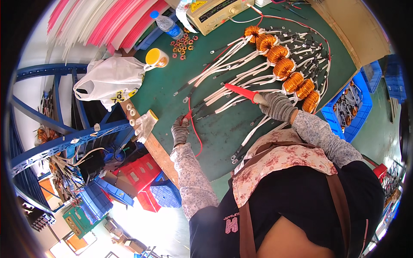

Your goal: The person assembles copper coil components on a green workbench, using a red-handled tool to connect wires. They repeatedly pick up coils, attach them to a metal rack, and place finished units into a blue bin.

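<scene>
A row of copper-wound ring coils (284, 69) lies on the green table, with white-sleeved leads (241, 81) fanned out to both sides and lugs on the lead ends. My right hand (277, 106), in a grey knit glove, is closed around the pale end of a red test probe (241, 91). The probe slants over the white leads, its tip among them; whether it touches a lug cannot be told. Left of the lead ends, my gloved left hand (180, 130) pinches the red end of a thin red test lead (198, 139). Its exact grip is partly hidden by the fingers.
At the back stands a cream instrument box (219, 15) with cables. A water bottle (167, 25), small ring coils (184, 45), a yellow-topped mug (156, 58) and a white plastic bag (112, 79) are at the far left. A blue bin (350, 107) of parts stands right.
</scene>
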`<state>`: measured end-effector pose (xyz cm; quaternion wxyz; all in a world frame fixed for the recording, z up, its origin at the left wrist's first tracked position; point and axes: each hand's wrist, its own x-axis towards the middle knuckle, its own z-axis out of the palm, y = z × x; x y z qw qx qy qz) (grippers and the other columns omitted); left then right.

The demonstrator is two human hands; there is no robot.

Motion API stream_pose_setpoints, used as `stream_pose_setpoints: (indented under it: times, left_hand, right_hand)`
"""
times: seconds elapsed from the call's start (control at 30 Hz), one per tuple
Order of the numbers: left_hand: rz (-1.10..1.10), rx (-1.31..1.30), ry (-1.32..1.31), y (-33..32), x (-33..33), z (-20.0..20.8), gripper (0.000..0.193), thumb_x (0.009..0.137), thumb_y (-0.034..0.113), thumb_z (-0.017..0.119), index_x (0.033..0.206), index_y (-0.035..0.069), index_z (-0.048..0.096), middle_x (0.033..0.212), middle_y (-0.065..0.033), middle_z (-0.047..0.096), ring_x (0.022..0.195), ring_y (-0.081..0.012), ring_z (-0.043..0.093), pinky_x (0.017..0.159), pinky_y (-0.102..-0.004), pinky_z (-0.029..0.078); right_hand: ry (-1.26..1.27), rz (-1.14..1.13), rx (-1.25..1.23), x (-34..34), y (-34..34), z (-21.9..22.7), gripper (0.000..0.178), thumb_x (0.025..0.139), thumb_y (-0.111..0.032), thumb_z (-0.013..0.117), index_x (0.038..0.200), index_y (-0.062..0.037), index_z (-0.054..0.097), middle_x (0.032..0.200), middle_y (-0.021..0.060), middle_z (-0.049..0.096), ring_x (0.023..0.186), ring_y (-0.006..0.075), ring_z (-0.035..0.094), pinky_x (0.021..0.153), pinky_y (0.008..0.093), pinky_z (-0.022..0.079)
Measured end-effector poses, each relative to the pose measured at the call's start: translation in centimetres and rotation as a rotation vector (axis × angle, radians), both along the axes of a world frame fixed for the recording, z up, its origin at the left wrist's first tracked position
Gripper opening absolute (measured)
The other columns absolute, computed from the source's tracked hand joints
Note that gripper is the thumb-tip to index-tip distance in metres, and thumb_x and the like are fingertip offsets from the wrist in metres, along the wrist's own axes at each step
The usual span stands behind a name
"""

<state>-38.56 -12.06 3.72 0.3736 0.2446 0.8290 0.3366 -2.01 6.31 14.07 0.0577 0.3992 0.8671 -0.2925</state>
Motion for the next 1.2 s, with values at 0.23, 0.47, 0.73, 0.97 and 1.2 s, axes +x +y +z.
stream_pose_setpoints:
  times: [0.23,0.47,0.73,0.97,1.2]
  left_hand:
    - [0.098,0.067,-0.077,1.4,0.3,2.3,0.028,0.085,0.022,0.058,0.110,0.009,0.057,0.071,-0.0030,0.060,0.046,-0.0069,0.046,0.041,-0.0234,0.040]
    - [0.143,0.090,-0.076,2.5,-0.1,1.3,0.029,0.085,0.022,0.056,0.112,0.011,0.055,0.074,-0.0050,0.061,0.042,-0.0077,0.044,0.037,-0.0222,0.036]
    - [0.172,0.093,-0.123,2.5,-0.6,-0.1,0.028,0.085,0.020,0.057,0.111,0.011,0.055,0.071,-0.0041,0.059,0.040,-0.0083,0.042,0.036,-0.0227,0.035]
    - [0.148,0.087,-0.141,3.0,-0.6,0.3,0.028,0.085,0.019,0.057,0.110,0.009,0.055,0.071,-0.0038,0.060,0.041,-0.0087,0.043,0.037,-0.0229,0.036]
    - [0.035,-0.017,-0.023,3.2,-0.4,0.6,0.028,0.085,0.020,0.056,0.111,0.010,0.055,0.072,-0.0039,0.062,0.044,-0.0088,0.047,0.040,-0.0238,0.039]
  right_hand:
    - [-0.004,-0.046,-0.015,-0.1,0.6,2.0,0.031,0.075,-0.032,0.055,0.084,-0.0028,0.057,0.069,0.0157,0.060,0.068,0.0324,0.059,0.065,0.0418,0.045]
    - [0.005,-0.048,0.053,-1.5,1.0,1.1,0.033,0.074,-0.032,0.056,0.089,-0.0038,0.055,0.069,0.0151,0.060,0.065,0.0317,0.060,0.061,0.0412,0.047]
    - [-0.040,0.015,0.020,0.6,0.5,3.8,0.035,0.074,-0.028,0.057,0.101,-0.0058,0.055,0.074,0.0158,0.060,0.065,0.0321,0.059,0.059,0.0412,0.046]
    - [0.089,-0.067,0.000,-0.2,0.9,4.0,0.031,0.075,-0.031,0.056,0.092,-0.0046,0.054,0.069,0.0149,0.059,0.065,0.0325,0.059,0.060,0.0415,0.047]
    - [0.006,-0.027,0.049,-2.2,1.6,0.6,0.034,0.074,-0.031,0.056,0.093,-0.0031,0.054,0.068,0.0153,0.060,0.063,0.0317,0.059,0.059,0.0414,0.047]
